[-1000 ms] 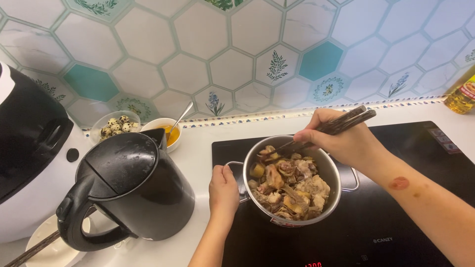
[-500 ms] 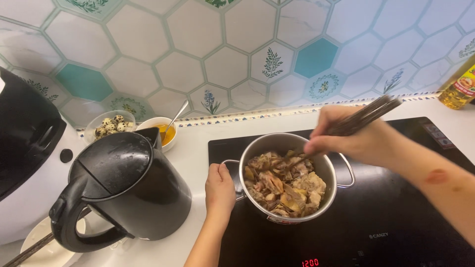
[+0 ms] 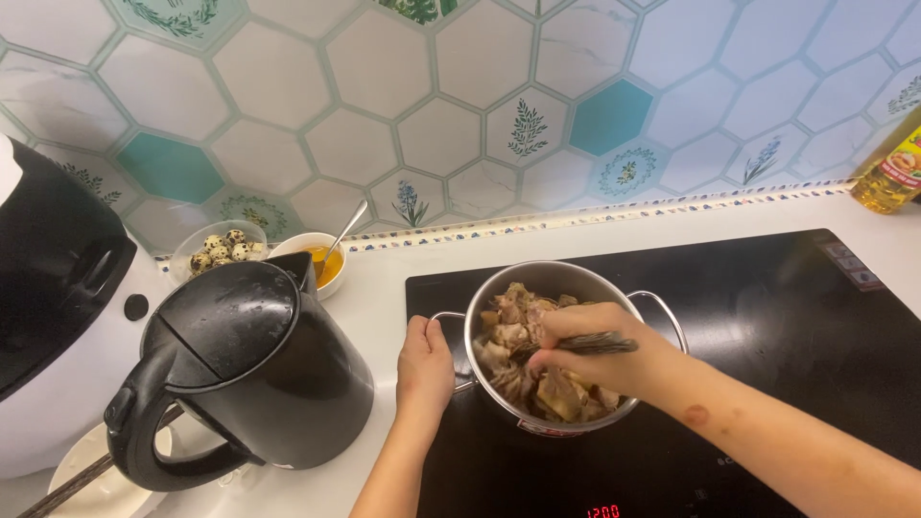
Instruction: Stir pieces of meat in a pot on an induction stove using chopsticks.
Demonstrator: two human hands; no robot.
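A: Where is the pot point(image 3: 554, 288) found?

B: It is set on the black cooktop point(image 3: 767, 317), at its left part, filled with brownish pieces of cooked food point(image 3: 513, 336). Its left loop handle is gripped by the left hand point(image 3: 425, 364), whose fingers are clenched around it.

A: And the right hand point(image 3: 595, 353)?

B: It is held directly over the pot, above the food. A pair of dark chopsticks point(image 3: 593, 342) is grasped in its closed fingers. The long axis of the chopsticks is laid nearly level, running left to right across the pot, with the visible end toward the right.

A: Which way does the food lie from those fingers?

B: Straight below and slightly to the left; the tips cannot be made out, so whether the food is touched by them cannot be told. The right hand is clearly the nearer one to the food; the left is kept outside the rim.

A: What is placed around?

B: A black kettle point(image 3: 254, 374) is stood on the desk point(image 3: 384, 288) just left of the left hand. Behind it a bowl of speckled eggs point(image 3: 216, 251) and a small bowl of orange sauce point(image 3: 321, 257) with a spoon are seen. A bottle of oil point(image 3: 887, 173) is stood at the far right, well apart.
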